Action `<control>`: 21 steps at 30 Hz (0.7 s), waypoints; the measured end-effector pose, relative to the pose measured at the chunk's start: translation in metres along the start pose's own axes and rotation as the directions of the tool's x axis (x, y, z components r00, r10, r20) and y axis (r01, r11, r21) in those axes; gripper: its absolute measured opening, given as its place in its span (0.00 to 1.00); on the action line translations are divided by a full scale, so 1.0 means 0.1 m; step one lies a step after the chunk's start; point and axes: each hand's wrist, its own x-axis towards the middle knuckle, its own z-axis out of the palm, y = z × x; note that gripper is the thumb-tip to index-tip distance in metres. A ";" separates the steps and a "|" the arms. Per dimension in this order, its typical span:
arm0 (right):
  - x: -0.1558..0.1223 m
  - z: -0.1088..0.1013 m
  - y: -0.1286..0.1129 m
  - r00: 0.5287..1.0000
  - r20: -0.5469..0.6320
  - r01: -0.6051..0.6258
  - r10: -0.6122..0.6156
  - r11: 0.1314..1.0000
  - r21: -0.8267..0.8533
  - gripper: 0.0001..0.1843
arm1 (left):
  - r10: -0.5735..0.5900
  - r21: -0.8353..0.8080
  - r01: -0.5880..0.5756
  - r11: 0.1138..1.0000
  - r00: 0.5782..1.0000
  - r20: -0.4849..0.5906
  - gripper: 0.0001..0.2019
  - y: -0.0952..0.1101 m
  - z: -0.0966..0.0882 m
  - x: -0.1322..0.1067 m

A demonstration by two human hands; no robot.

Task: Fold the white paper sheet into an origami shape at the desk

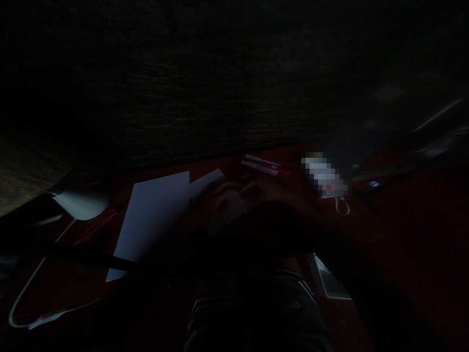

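The scene is very dark, so details of my hands are faint. My left hand (220,191) has its fingers curled at a dim pale sheet of paper (229,212) in the middle of the table. From the right, my right hand (266,188) meets the same sheet, its fingers bent against the paper. The fingertips nearly touch each other, and both hands seem closed on the sheet. A large white sheet (157,210) lies to the left of my left hand. Beyond my right hand is a narrow white and red packet (266,165).
A white lamp-like shade (86,204) with a pale cord (27,288) is at the left, beside a red pen-like stick (95,227). A blurred-out white object with a loop (342,206) lies at the right. Below sits a pale-framed flat item (331,281). A rough dark wall (205,88) rises behind.
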 end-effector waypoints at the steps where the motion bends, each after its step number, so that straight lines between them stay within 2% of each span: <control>1: 0.00 0.00 0.01 0.999 0.009 0.032 -0.032 0.999 0.012 0.12 | -0.001 0.003 0.001 1.000 1.000 0.001 0.25 0.00 0.00 0.00; 6: -0.01 0.01 0.05 0.998 0.005 0.065 -0.065 0.997 0.041 0.12 | 0.007 0.005 -0.007 1.000 1.000 -0.003 0.25 -0.01 0.00 0.00; 12: 0.00 -0.03 -0.02 0.998 0.032 0.057 -0.058 0.998 0.040 0.14 | 0.017 0.036 -0.017 0.999 1.000 -0.005 0.27 -0.02 0.01 0.00; 21: 0.03 -0.05 -0.14 0.999 0.023 -0.031 0.035 0.989 -0.145 0.17 | -0.016 0.117 0.020 0.993 0.999 -0.033 0.25 0.13 0.01 0.03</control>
